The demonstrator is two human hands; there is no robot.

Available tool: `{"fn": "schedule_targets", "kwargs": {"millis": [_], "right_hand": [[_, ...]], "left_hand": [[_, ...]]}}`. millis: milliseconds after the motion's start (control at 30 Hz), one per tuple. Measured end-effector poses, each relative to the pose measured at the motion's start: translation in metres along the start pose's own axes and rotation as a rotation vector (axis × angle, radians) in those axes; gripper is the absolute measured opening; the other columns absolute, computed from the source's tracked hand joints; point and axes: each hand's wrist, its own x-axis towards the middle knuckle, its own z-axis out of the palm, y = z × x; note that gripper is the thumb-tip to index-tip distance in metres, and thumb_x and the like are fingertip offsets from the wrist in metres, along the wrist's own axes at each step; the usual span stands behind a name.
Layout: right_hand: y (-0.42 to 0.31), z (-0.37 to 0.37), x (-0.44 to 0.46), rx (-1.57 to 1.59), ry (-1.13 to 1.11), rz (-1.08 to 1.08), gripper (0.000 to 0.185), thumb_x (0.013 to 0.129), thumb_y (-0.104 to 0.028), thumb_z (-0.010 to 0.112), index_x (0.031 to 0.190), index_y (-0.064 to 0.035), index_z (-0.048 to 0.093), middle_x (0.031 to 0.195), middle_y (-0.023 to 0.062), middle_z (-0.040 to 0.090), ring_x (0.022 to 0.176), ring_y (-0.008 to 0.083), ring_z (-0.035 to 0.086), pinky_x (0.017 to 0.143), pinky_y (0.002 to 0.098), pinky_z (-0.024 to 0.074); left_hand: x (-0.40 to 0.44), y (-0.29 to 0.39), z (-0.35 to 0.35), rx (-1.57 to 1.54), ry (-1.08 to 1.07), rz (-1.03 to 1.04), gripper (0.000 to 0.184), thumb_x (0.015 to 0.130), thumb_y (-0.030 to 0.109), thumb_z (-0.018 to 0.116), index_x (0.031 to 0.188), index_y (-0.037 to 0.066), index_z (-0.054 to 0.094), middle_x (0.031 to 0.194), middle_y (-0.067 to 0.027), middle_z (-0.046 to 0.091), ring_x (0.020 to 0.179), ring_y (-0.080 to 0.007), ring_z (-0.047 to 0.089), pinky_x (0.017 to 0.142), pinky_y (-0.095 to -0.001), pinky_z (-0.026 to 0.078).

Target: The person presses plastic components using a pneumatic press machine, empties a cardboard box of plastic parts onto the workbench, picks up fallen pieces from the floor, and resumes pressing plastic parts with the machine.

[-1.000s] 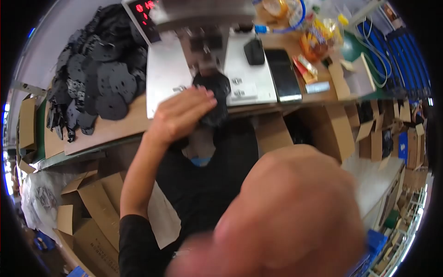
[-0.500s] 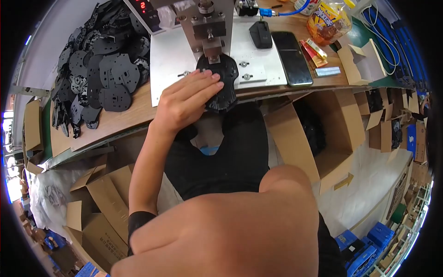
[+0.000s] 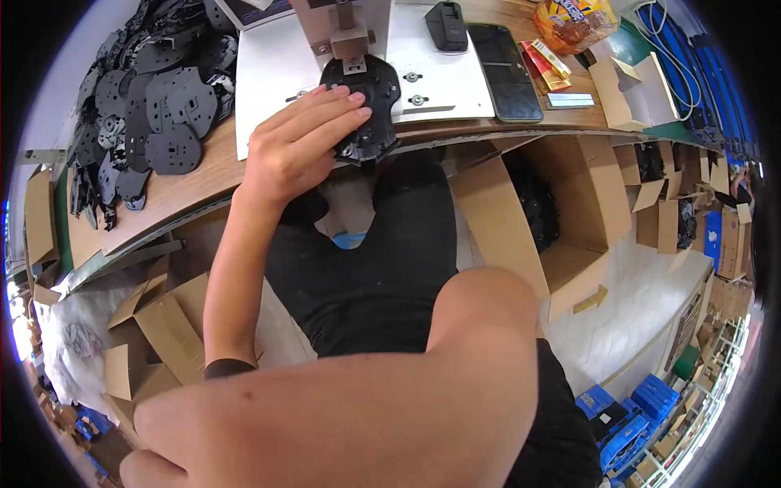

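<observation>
My left hand (image 3: 293, 146) lies on the left side of a black moulded plastic part (image 3: 373, 110). Its fingers are together over the top face, and the thumb is hidden. The part sits beneath the metal head (image 3: 351, 47) of a bench press, with its near end over the table edge. Whether the head touches the part I cannot tell. My right arm (image 3: 366, 415) is bent across my body, very close to the camera. Its hand is at or beyond the lower left edge, and its fingers cannot be made out.
Black plastic plates (image 3: 175, 114) are heaped on the left. Right of the white press base (image 3: 439, 106) lie a phone (image 3: 504, 77), small packets (image 3: 547, 65) and an open carton (image 3: 639, 93). A cardboard box (image 3: 582, 260) holding black pieces stands below the table.
The whole view has shifted, so the bench appears higher and further left. My left hand keeps its place on the part. The right arm reaches further left across the picture.
</observation>
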Motion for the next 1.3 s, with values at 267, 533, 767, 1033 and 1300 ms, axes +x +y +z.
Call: {"fn": "schedule_targets", "kwargs": {"millis": [267, 533, 767, 1033, 1300], "right_hand": [[0.057, -0.014, -0.055, -0.419, -0.318, 0.491, 0.065, 0.076, -0.034, 0.082, 0.131, -0.0064, 0.063, 0.131, 0.0125, 0.065, 0.11, 0.028, 0.068, 0.09, 0.038, 0.0567], [0.111, -0.004, -0.103, -0.913, -0.394, 0.543, 0.074, 0.076, -0.022, 0.081, 0.142, -0.0056, 0.052, 0.14, 0.0155, 0.06, 0.065, 0.0254, 0.072, 0.06, 0.0317, 0.0571], [0.121, -0.012, -0.091, -1.093, -0.521, 0.357, 0.037, 0.083, -0.006, 0.061, 0.119, 0.0027, 0.064, 0.125, 0.0217, 0.069, 0.061, 0.016, 0.071, 0.057, 0.0269, 0.0554], [0.124, -0.014, -0.09, -1.003, -0.502, 0.372, 0.034, 0.084, -0.009, 0.063, 0.116, 0.0016, 0.064, 0.123, 0.0205, 0.07, 0.063, 0.0189, 0.072, 0.056, 0.0294, 0.0559], [0.093, -0.04, -0.094, -0.667, -0.243, 0.414, 0.047, 0.07, -0.018, 0.082, 0.113, -0.0062, 0.066, 0.104, 0.0104, 0.074, 0.075, 0.025, 0.073, 0.061, 0.036, 0.057]], "left_hand": [[-0.007, -0.001, -0.001, -0.184, 0.012, -0.03, 0.042, 0.065, -0.006, 0.066, 0.106, 0.002, 0.073, 0.111, -0.0124, 0.074, 0.107, -0.0296, 0.071, 0.097, -0.042, 0.057], [-0.009, -0.007, -0.011, -0.123, 0.022, 0.032, 0.035, 0.075, 0.001, 0.071, 0.11, 0.001, 0.069, 0.116, -0.0139, 0.07, 0.108, -0.0288, 0.07, 0.096, -0.0389, 0.058], [-0.078, -0.049, -0.101, 0.329, 0.11, -0.365, 0.025, 0.078, 0.017, 0.079, 0.096, 0.004, 0.068, 0.088, -0.0117, 0.068, 0.083, -0.0293, 0.068, 0.074, -0.0385, 0.055], [-0.102, -0.051, -0.149, 0.681, -0.221, -1.462, 0.071, 0.083, 0.072, 0.063, 0.085, 0.002, 0.071, 0.087, -0.0215, 0.073, 0.089, -0.0418, 0.069, 0.078, -0.0478, 0.053], [-0.113, -0.07, -0.136, 0.651, -0.11, -1.36, 0.063, 0.081, 0.062, 0.074, 0.081, -0.001, 0.066, 0.08, -0.0173, 0.071, 0.078, -0.0358, 0.068, 0.075, -0.0422, 0.052]]}}
